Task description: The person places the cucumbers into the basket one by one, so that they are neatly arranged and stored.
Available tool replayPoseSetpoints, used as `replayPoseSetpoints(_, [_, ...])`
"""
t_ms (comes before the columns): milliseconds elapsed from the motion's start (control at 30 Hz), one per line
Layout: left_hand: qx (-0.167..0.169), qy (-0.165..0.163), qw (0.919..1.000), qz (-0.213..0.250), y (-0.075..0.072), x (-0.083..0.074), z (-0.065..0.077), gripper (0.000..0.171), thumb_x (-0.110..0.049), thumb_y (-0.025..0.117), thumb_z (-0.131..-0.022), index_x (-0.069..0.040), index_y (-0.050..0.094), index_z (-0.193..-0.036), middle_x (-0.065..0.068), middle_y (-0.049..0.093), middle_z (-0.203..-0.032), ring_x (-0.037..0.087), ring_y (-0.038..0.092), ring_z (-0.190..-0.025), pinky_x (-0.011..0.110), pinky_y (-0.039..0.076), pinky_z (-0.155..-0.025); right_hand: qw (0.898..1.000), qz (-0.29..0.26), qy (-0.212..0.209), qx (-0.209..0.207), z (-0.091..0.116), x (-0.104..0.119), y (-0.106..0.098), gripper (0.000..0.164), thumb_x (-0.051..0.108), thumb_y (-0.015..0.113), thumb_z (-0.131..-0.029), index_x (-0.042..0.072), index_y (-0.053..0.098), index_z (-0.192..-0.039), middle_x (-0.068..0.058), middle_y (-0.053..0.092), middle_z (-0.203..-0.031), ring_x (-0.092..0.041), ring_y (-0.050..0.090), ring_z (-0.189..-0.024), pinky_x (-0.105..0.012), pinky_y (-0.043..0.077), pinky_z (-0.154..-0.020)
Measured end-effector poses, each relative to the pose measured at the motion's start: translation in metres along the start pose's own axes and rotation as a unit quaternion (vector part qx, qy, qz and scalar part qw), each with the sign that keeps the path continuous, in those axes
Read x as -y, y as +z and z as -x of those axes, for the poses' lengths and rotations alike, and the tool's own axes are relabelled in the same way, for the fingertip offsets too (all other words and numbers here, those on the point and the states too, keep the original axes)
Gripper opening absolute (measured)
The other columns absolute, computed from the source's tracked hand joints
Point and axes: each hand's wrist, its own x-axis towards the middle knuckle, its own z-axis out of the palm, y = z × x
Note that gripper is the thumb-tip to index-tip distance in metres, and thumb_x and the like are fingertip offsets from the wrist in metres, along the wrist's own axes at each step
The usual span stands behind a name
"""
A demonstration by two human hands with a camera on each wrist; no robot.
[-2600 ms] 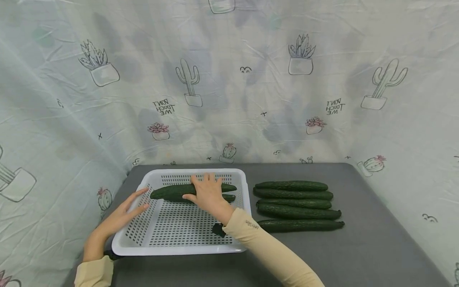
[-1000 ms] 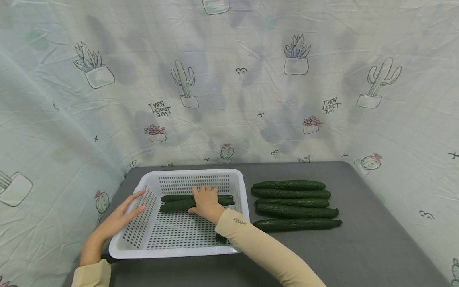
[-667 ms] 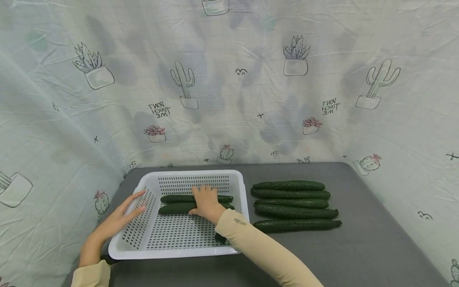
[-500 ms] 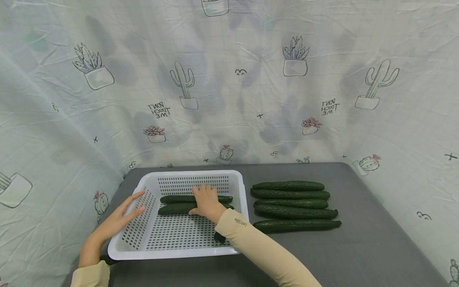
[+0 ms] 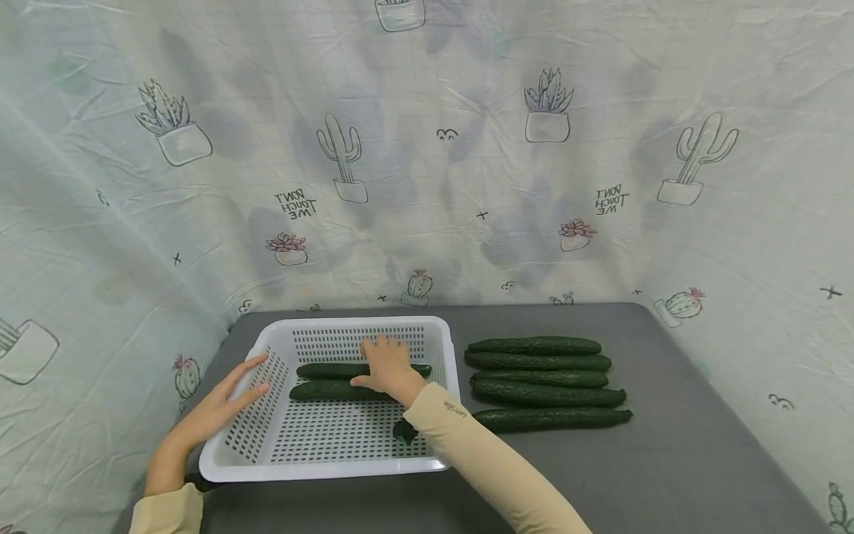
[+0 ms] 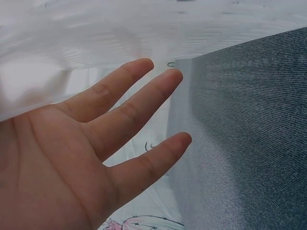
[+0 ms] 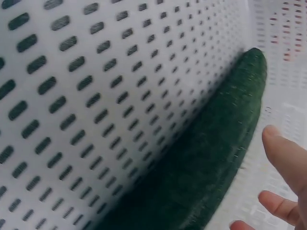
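Two dark green cucumbers lie side by side in a white perforated plastic basket [image 5: 333, 470]: a front cucumber [image 5: 320, 390] and a back cucumber [image 5: 330, 370]. My right hand [image 5: 392, 368] hovers over their right portions, hiding part of both. In the right wrist view, its thumb and fingers [image 7: 288, 158] are spread apart beside a cucumber [image 7: 211, 139], with a gap showing between. At the basket's left side, my left hand [image 5: 216, 408] straddles the rim. The left wrist view shows three of its fingers [image 6: 129, 112] straight and spread outside the basket wall.
Right of the basket, several more cucumbers [image 5: 550, 393] lie in a row on the grey table [image 5: 667, 460]. A patterned curtain [image 5: 427, 185] hangs behind the table and along both sides. A small dark item [image 5: 404, 431] sits by my right wrist.
My right hand lowered a cucumber to the basket floor in front of the other one, let go of it and has risen slightly. My left hand stays at the rim.
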Motion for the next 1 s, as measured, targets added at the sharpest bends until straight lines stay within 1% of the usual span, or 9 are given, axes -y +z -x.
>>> replayPoseSetpoints(200, [0.001,-0.005,0.9999,0.009,0.0,0.0,0.002,0.063,-0.031,0.049,-0.097,-0.023,0.015,-0.149,0.026,0.016,-0.149,0.039,0.056,-0.102,0.037,0.052,-0.063,1.0,-0.017,-0.002,-0.005,0.004,0.0,-0.009,0.052,0.063,0.06,-0.078,0.026,0.05,-0.112,-0.004,0.052,-0.108,-0.025,0.053,-0.102,-0.043,0.044,-0.085])
replayPoseSetpoints(333, [-0.001,0.001,1.0,-0.003,0.0,-0.002,0.002,0.063,-0.032,0.048,-0.097,-0.022,0.014,-0.15,0.026,0.015,-0.149,0.043,0.053,-0.107,0.039,0.052,-0.065,1.0,-0.023,-0.003,-0.008,0.007,-0.001,-0.015,0.049,0.062,0.059,-0.079,0.026,0.05,-0.11,-0.004,0.051,-0.111,-0.026,0.052,-0.104,-0.044,0.043,-0.088])
replayPoseSetpoints(433, [-0.001,0.008,0.9999,-0.008,0.0,-0.004,0.003,0.063,-0.031,0.048,-0.097,-0.02,0.015,-0.15,0.027,0.015,-0.149,0.044,0.05,-0.111,0.04,0.051,-0.067,0.999,-0.037,-0.008,-0.012,0.01,-0.002,-0.021,0.047,0.06,0.06,-0.08,0.026,0.052,-0.111,-0.004,0.052,-0.112,-0.026,0.051,-0.106,-0.045,0.042,-0.091])
replayPoseSetpoints(500, [0.001,0.004,1.0,0.004,0.001,-0.006,0.003,0.064,-0.031,0.049,-0.097,-0.02,0.015,-0.149,0.027,0.014,-0.149,0.042,0.054,-0.106,0.039,0.052,-0.065,0.999,-0.051,-0.012,-0.016,0.012,-0.004,-0.024,0.046,0.058,0.061,-0.08,0.025,0.053,-0.112,-0.004,0.052,-0.112,-0.026,0.051,-0.107,-0.046,0.042,-0.091])
replayPoseSetpoints(633, [0.004,-0.003,0.9998,0.018,0.0,-0.006,0.003,0.064,-0.03,0.049,-0.097,-0.021,0.014,-0.15,0.028,0.014,-0.149,0.038,0.058,-0.099,0.039,0.053,-0.061,0.997,-0.068,-0.022,-0.025,0.017,-0.009,-0.034,0.047,0.057,0.06,-0.081,0.024,0.054,-0.114,-0.004,0.053,-0.111,-0.025,0.052,-0.102,-0.044,0.044,-0.085])
replayPoseSetpoints(667, [0.004,-0.004,0.9998,0.017,0.0,-0.006,0.003,0.064,-0.03,0.049,-0.097,-0.021,0.014,-0.15,0.028,0.014,-0.149,0.039,0.058,-0.1,0.04,0.053,-0.062,0.997,-0.072,-0.024,-0.028,0.019,-0.01,-0.037,0.047,0.056,0.06,-0.082,0.024,0.054,-0.114,-0.004,0.053,-0.111,-0.025,0.052,-0.1,-0.044,0.044,-0.084])
replayPoseSetpoints(800, [-0.001,0.004,1.0,-0.006,-0.001,-0.004,0.002,0.063,-0.032,0.048,-0.097,-0.02,0.014,-0.15,0.026,0.014,-0.15,0.046,0.049,-0.113,0.045,0.051,-0.07,0.996,-0.078,-0.031,-0.041,0.025,-0.016,-0.048,0.046,0.057,0.059,-0.082,0.025,0.054,-0.115,-0.004,0.052,-0.109,-0.023,0.052,-0.093,-0.039,0.043,-0.079])
replayPoseSetpoints(867, [-0.003,0.01,0.9997,-0.021,-0.002,-0.004,0.002,0.063,-0.033,0.047,-0.097,-0.02,0.014,-0.15,0.025,0.013,-0.151,0.048,0.041,-0.12,0.05,0.049,-0.076,0.994,-0.092,-0.034,-0.043,0.03,-0.02,-0.053,0.046,0.056,0.059,-0.083,0.024,0.055,-0.116,-0.004,0.052,-0.109,-0.023,0.052,-0.092,-0.038,0.043,-0.079])
replayPoseSetpoints(1000, [-0.004,0.016,0.9992,-0.037,-0.003,-0.003,0.003,0.063,-0.033,0.046,-0.097,-0.021,0.014,-0.15,0.024,0.014,-0.151,0.05,0.032,-0.126,0.062,0.041,-0.083,0.989,-0.135,-0.037,-0.046,0.039,-0.03,-0.062,0.045,0.054,0.058,-0.085,0.022,0.055,-0.117,-0.006,0.052,-0.109,-0.023,0.051,-0.089,-0.037,0.043,-0.076])
